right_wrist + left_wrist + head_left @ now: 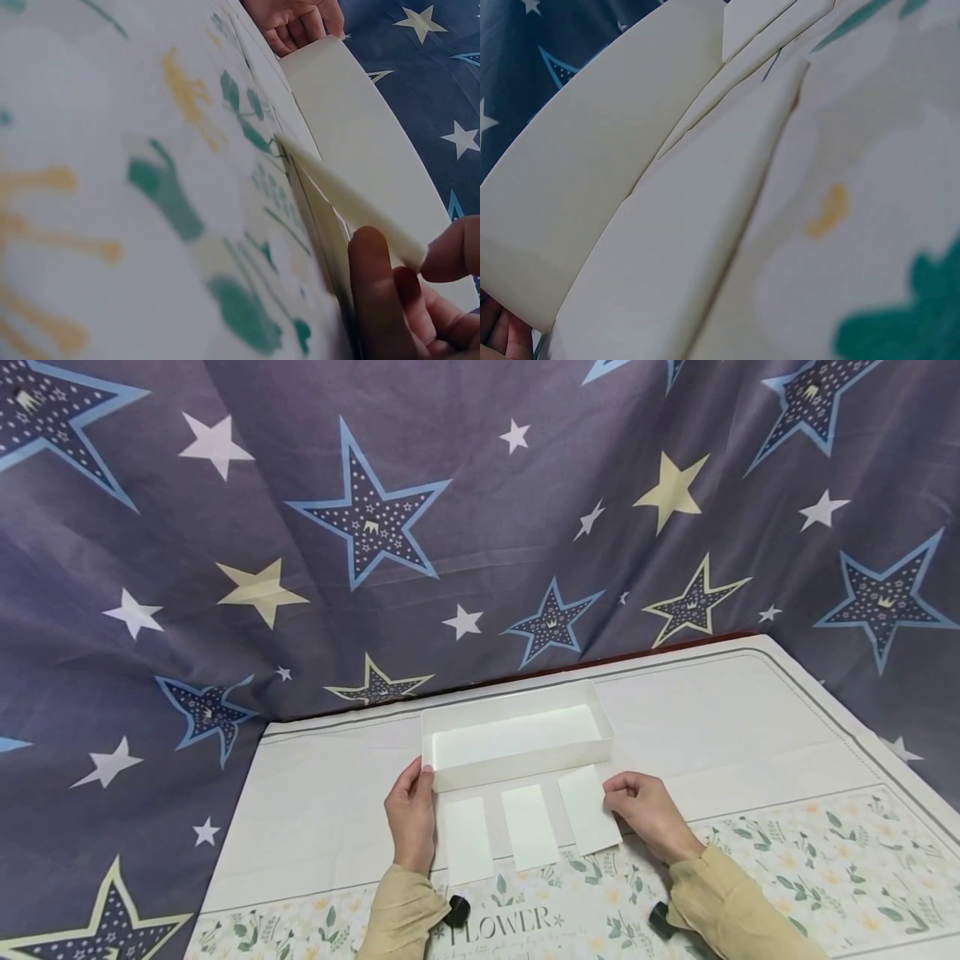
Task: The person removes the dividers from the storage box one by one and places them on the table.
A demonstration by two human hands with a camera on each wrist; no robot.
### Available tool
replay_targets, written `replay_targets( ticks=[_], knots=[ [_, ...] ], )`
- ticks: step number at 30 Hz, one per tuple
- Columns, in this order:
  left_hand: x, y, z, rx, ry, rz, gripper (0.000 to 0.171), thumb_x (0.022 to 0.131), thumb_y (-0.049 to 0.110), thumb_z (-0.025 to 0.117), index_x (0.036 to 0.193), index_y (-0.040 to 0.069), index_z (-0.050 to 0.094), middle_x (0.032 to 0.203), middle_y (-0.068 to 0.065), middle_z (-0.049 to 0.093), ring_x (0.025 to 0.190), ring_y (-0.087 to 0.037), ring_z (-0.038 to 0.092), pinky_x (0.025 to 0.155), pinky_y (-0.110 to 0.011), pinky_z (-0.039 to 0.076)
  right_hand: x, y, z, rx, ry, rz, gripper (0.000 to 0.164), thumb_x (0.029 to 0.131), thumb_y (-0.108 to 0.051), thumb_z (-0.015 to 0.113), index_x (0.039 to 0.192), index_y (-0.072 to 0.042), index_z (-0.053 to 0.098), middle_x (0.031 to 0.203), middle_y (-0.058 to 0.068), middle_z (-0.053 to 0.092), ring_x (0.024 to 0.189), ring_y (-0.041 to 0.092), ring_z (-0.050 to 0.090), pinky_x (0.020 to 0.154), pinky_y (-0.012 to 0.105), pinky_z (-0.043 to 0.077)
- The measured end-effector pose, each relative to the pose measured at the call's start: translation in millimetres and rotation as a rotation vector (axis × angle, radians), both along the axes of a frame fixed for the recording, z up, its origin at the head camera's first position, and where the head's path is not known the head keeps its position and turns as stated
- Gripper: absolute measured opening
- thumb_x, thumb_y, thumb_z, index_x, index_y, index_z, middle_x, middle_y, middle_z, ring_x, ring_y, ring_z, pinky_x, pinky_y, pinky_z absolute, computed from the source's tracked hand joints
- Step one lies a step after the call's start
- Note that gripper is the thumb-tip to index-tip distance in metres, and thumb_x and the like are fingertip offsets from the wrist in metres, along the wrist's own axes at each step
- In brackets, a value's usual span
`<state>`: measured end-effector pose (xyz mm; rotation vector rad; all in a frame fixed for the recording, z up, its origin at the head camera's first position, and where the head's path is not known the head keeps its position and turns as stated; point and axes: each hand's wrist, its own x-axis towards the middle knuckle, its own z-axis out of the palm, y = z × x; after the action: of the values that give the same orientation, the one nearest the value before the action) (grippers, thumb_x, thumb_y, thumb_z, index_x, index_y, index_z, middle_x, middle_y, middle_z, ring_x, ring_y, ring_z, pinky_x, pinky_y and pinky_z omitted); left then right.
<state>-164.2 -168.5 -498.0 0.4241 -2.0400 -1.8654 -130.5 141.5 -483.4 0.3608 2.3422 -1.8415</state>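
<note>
A shallow white open-topped box point(525, 765) stands on the table, its inside bare. My left hand point(412, 818) grips its front left corner, thumb against the wall. In front of the box lie a left white card point(468, 842), a middle white card point(529, 828) and a right white card point(587, 810), side by side. My right hand point(651, 810) pinches the right card by its right edge. The right wrist view shows that card point(352, 202) tilted up from the cloth between thumb and fingers, close to the box wall point(375, 127).
A white tablecloth point(720, 727) with a floral band and the word FLOWER covers the table. Behind and to the left hangs a dark curtain point(480, 510) printed with stars. Black wrist devices point(457, 912) sit at both cuffs.
</note>
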Motion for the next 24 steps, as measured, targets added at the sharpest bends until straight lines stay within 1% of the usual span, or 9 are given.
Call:
replay_targets(
  ticks=[5,7,10,18,24],
  knots=[
    [-0.6,0.5,0.3,0.004,0.01,0.006,0.035,0.094,0.023,0.061,0.124,0.006,0.063,0.119,-0.011,0.064,0.105,-0.016,0.059,0.081,-0.015,0.047,-1.1,4.5,1.2,0.116,0.005,0.019,0.018,0.081,-0.004,0.058,0.097,0.002,0.064,0.074,0.007,0.061,0.061,0.018,0.056,0.05,0.028,0.047],
    [-0.4,0.3,0.3,0.004,0.008,0.003,0.035,0.094,0.023,0.061,0.125,0.006,0.062,0.119,-0.01,0.064,0.105,-0.016,0.058,0.081,-0.015,0.047,-1.7,5.9,1.1,0.17,0.014,0.028,0.018,0.081,-0.005,0.058,0.097,0.001,0.064,0.074,0.007,0.061,0.061,0.018,0.055,0.051,0.028,0.046],
    [0.0,0.0,-0.2,0.004,0.006,-0.005,0.036,0.095,0.024,0.06,0.126,0.006,0.062,0.12,-0.01,0.063,0.106,-0.016,0.058,0.082,-0.015,0.047,-1.9,7.2,0.6,0.218,0.017,0.041,0.017,0.082,-0.006,0.057,0.097,0.0,0.065,0.075,0.006,0.061,0.061,0.019,0.056,0.052,0.029,0.047],
    [0.3,0.2,0.1,0.001,0.006,-0.014,0.038,0.095,0.025,0.06,0.127,0.005,0.061,0.122,-0.011,0.062,0.108,-0.016,0.058,0.082,-0.015,0.047,-1.2,7.9,3.4,0.307,0.024,0.04,0.014,0.081,-0.007,0.058,0.091,-0.003,0.066,0.071,0.005,0.06,0.059,0.017,0.055,0.052,0.029,0.044],
    [-0.1,-0.2,-0.1,0.0,-0.003,-0.01,0.036,0.095,0.025,0.06,0.126,0.007,0.062,0.121,-0.009,0.063,0.107,-0.015,0.058,0.083,-0.015,0.047,-1.3,7.3,3.7,0.315,0.007,0.033,0.012,0.081,-0.006,0.059,0.09,-0.003,0.065,0.07,0.005,0.06,0.057,0.018,0.056,0.05,0.028,0.044]
  ],
)
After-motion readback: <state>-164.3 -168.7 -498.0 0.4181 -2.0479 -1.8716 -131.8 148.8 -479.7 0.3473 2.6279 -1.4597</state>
